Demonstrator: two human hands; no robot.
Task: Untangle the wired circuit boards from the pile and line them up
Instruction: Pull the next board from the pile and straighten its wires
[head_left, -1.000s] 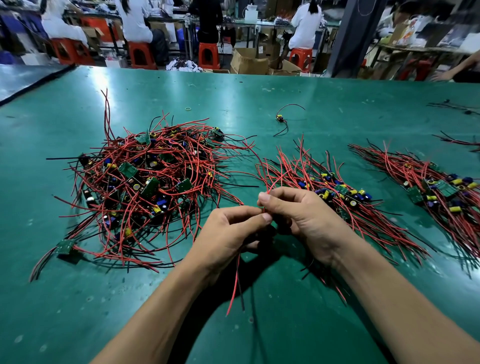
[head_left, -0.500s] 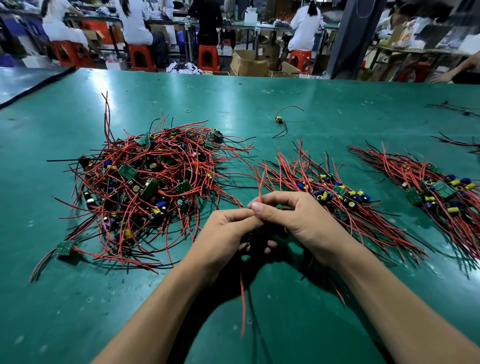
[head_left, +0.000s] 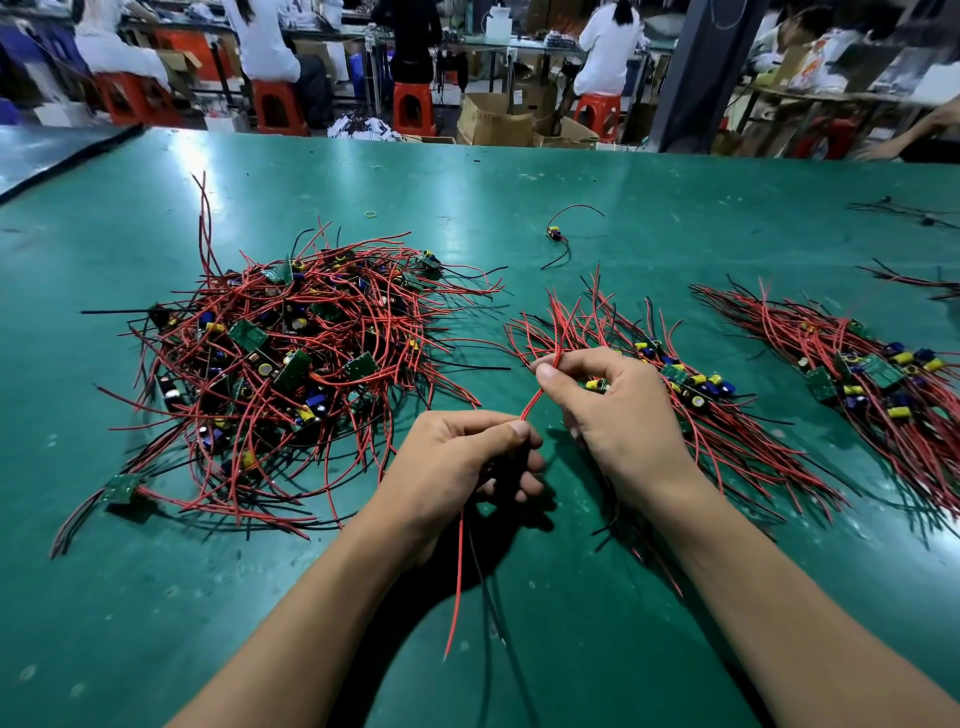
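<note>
Nearest, a loose red wire end (head_left: 456, 587) and a black wire (head_left: 491, 608) are seen hanging down from under the left hand (head_left: 457, 462) over the green table (head_left: 597, 649). The left hand is closed, and a red wire (head_left: 537, 397) is pinched between its thumb and first finger. The other fingers are curled in under the palm.

Just past it, a little to the right, the right hand (head_left: 618, 410) is held above the table. The same red wire is pinched between its thumb and first finger, higher up. A small board (head_left: 596, 385) with a yellow part is tucked inside its curled fingers. The wire is stretched between the two hands.

To the left, a big tangled pile (head_left: 280, 374) of red and black wires and small green boards is spread on the table. Behind the right hand, a tidy row (head_left: 685, 395) of boards with their wires laid side by side is seen. A second tidy row (head_left: 872, 374) is laid further right.

Farther away, one lone board (head_left: 554, 233) with curled wires is left in the middle of the table, with a small ring (head_left: 370, 213) to its left. At the very back, orange stools (head_left: 414, 106) and cardboard boxes (head_left: 493, 122) are seen, blurred.
</note>
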